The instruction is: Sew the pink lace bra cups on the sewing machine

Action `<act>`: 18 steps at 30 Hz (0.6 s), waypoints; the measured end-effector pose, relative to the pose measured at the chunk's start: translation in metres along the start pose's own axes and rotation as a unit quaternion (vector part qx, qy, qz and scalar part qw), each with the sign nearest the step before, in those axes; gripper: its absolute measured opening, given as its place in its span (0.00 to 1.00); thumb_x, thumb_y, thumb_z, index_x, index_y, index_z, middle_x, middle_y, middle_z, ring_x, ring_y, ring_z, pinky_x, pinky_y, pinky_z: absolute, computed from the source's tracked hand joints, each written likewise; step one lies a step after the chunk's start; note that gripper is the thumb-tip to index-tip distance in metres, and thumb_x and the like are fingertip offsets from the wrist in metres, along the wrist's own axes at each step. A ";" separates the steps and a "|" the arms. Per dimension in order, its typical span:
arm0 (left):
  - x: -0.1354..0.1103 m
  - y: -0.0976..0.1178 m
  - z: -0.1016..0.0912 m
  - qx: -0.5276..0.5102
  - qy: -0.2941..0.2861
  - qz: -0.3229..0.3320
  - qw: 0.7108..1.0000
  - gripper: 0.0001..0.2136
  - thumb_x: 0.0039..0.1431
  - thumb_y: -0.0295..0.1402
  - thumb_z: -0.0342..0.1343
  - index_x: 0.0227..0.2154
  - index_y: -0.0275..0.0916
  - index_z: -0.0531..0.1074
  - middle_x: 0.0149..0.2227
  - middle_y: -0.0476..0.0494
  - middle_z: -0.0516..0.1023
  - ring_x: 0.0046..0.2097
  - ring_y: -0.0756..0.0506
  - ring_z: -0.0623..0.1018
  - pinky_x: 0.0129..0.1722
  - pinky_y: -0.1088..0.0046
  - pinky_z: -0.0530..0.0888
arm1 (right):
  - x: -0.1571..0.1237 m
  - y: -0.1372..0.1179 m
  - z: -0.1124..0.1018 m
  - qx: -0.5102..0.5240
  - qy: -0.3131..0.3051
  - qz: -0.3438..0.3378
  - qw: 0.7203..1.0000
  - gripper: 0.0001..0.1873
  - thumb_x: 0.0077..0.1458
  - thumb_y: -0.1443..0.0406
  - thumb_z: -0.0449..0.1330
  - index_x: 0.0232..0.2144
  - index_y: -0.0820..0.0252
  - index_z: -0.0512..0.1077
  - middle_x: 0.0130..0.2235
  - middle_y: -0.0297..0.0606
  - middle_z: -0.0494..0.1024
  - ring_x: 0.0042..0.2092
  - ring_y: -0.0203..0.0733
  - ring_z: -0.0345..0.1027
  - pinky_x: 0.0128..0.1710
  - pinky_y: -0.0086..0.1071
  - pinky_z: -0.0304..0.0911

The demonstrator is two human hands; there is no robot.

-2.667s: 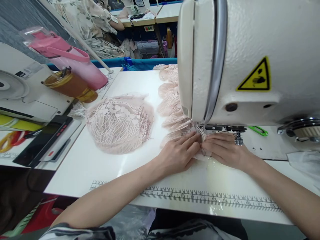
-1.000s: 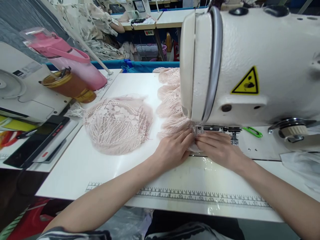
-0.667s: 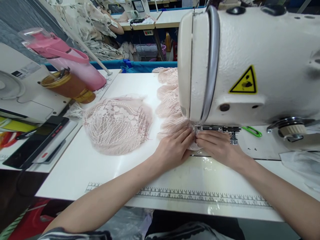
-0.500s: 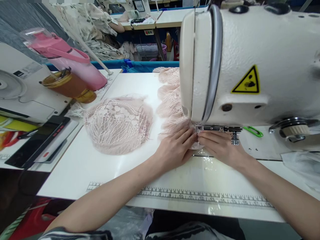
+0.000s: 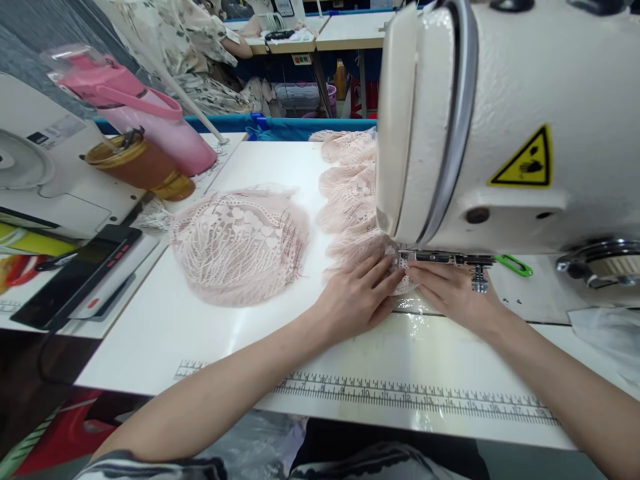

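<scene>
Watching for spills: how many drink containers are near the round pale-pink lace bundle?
2, both behind-left of the lace bundle: pink plastic bottle and, nearer, amber translucent cup.

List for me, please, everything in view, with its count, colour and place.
near machine: one, white, right
warning sticker: one, yellow-black, on near machine
scalloped lace: count unclear, pale pink, left of near machine
round lace piece: one, pale pink, left of scalloped lace
small tool: one, green, right of centre
crumpled sheet: one, whitish, right edge
worktable: one, white, beneath both laces
ruler scale: one, black, along worktable's front
bottle: one, pink, left
cup: one, amber, beside bottle
panel: one, black, left
left machine: one, white, left edge
basket: one, purple, background
co-worker: one, floral clothes, background
left hand: one, bare, on scalloped lace
right hand: one, bare, at scalloped lace's edge
</scene>
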State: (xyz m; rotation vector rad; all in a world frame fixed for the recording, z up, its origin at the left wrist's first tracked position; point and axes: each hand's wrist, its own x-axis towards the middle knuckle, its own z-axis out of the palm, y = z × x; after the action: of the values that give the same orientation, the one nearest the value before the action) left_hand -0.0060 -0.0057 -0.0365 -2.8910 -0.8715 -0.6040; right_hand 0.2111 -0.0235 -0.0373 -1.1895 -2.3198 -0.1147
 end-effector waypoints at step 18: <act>0.003 0.001 -0.001 0.003 0.025 0.051 0.998 0.11 0.66 0.27 0.45 0.40 0.32 0.73 0.50 0.41 0.76 0.53 0.46 0.75 0.57 0.65 0.71 | -0.003 0.005 0.005 0.053 -0.006 0.027 0.998 0.11 0.61 0.66 0.52 0.39 0.57 0.75 0.41 0.37 0.79 0.36 0.38 0.73 0.35 0.33 0.68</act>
State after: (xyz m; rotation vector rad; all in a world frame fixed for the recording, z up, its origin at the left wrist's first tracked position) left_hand -0.0037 -0.0052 -0.0340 -2.8803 -0.7145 -0.6609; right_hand 0.2137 -0.0211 -0.0438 -1.2019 -2.2721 0.0336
